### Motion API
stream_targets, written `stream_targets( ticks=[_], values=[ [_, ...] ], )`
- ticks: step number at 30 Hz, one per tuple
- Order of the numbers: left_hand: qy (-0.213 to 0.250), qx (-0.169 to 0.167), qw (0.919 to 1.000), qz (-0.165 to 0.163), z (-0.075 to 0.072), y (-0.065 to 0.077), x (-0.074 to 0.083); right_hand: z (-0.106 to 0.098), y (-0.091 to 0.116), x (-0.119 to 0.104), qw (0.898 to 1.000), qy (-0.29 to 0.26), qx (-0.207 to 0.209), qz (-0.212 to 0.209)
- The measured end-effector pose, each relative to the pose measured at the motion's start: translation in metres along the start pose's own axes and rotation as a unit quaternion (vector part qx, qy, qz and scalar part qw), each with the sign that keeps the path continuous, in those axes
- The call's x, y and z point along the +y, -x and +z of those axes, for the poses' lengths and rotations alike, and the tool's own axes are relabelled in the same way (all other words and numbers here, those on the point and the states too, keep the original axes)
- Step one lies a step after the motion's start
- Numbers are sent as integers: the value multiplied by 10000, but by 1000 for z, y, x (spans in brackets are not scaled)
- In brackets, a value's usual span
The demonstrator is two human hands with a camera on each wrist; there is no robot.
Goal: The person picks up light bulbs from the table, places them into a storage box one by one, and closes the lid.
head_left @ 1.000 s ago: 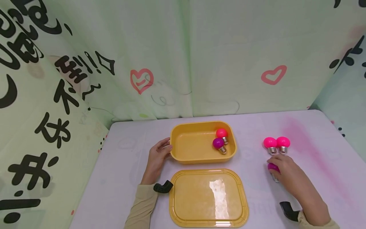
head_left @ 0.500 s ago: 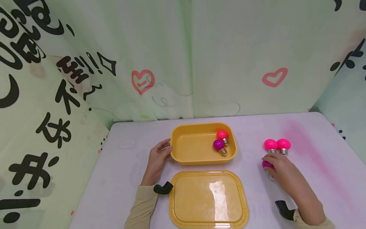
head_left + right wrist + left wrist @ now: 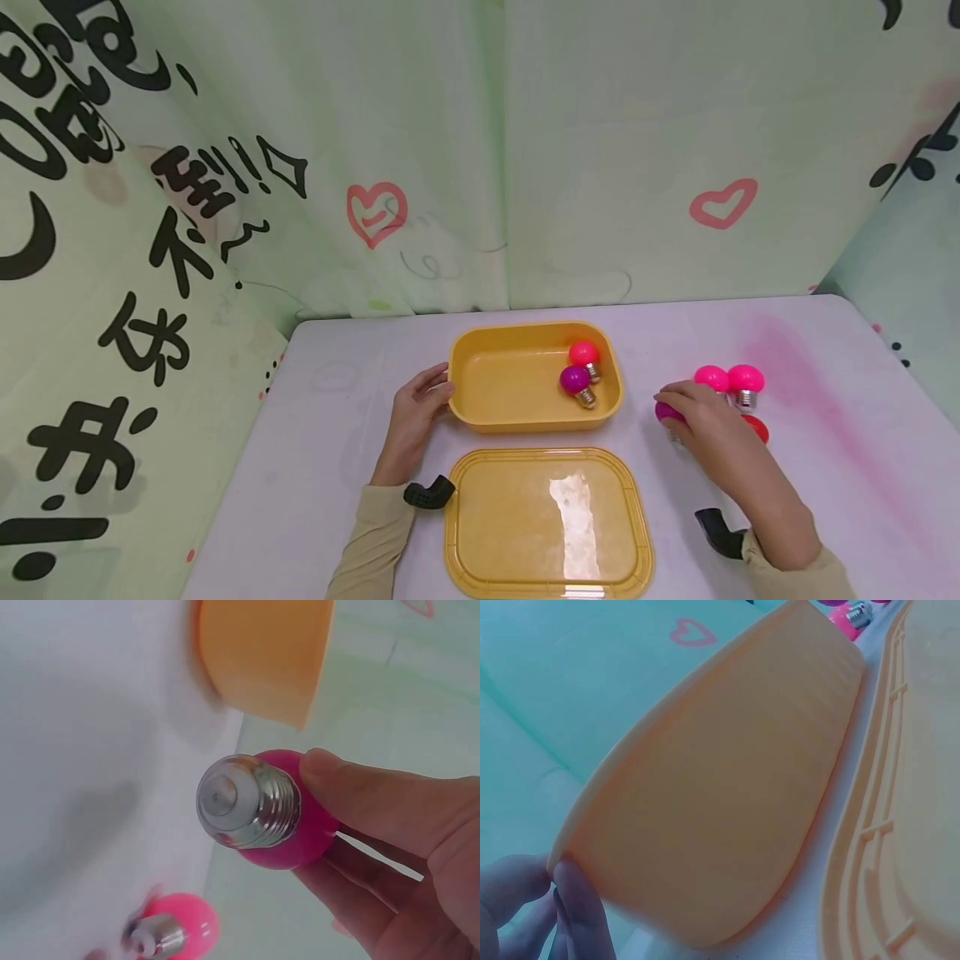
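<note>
In the head view, my right hand [image 3: 701, 421] holds a purple light bulb [image 3: 667, 412] over the table, right of the yellow container. The right wrist view shows thumb and fingers around the round part of this bulb [image 3: 315, 836], its metal screw base turned toward the camera. My left hand [image 3: 420, 408] pinches the left rim of the yellow container [image 3: 502, 421]; the left wrist view shows thumb and finger on that rim. Inside the container, at its right end, lie a pink bulb [image 3: 583, 352] and a purple bulb [image 3: 574, 380].
Two pink bulbs [image 3: 746, 378] lie side by side behind my right hand. A red bulb [image 3: 757, 428] shows partly from behind that hand. A yellow lid [image 3: 517, 525] lies flat in front of the container. A curtain [image 3: 600, 167] hangs behind the table.
My right hand has moved left with the purple bulb, away from the pink bulbs, and the red bulb has come into sight. My left hand stays at the container's rim.
</note>
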State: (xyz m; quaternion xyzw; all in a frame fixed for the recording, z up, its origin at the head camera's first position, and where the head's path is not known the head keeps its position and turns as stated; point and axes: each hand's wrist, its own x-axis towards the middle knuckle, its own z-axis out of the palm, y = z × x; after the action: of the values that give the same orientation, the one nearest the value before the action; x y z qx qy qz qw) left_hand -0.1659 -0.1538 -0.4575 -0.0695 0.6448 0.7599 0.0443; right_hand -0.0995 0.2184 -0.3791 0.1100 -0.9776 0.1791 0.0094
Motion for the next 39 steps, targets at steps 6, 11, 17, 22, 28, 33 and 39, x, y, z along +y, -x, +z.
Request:
stream_targets(
  ticks=[6, 11, 17, 22, 28, 33, 39],
  values=[
    [13, -41, 10000, 90, 0, 0, 2, -8, -10, -15, 9997, -129, 149, -120],
    [28, -52, 9999, 81, 1, 0, 2, -12, -17, -25, 9986, -154, 360, -356],
    [24, -38, 10000, 40, 0, -1, 2, -10, -26, -36, 9978, -321, 367, -458],
    [45, -41, 10000, 15, -1, -2, 1, -6, -33, -42, 9978, -415, 253, -461],
    [112, -61, 9999, -2, -1, -2, 0, -1, -42, -45, 9951, -498, 348, -774],
    [114, -28, 9999, 9, -1, -3, -1, 7, -51, -48, 9932, -545, 442, -929],
    [90, -30, 10000, 14, -1, -3, -1, 18, -59, -50, 9918, -521, 466, -1067]
  ],
)
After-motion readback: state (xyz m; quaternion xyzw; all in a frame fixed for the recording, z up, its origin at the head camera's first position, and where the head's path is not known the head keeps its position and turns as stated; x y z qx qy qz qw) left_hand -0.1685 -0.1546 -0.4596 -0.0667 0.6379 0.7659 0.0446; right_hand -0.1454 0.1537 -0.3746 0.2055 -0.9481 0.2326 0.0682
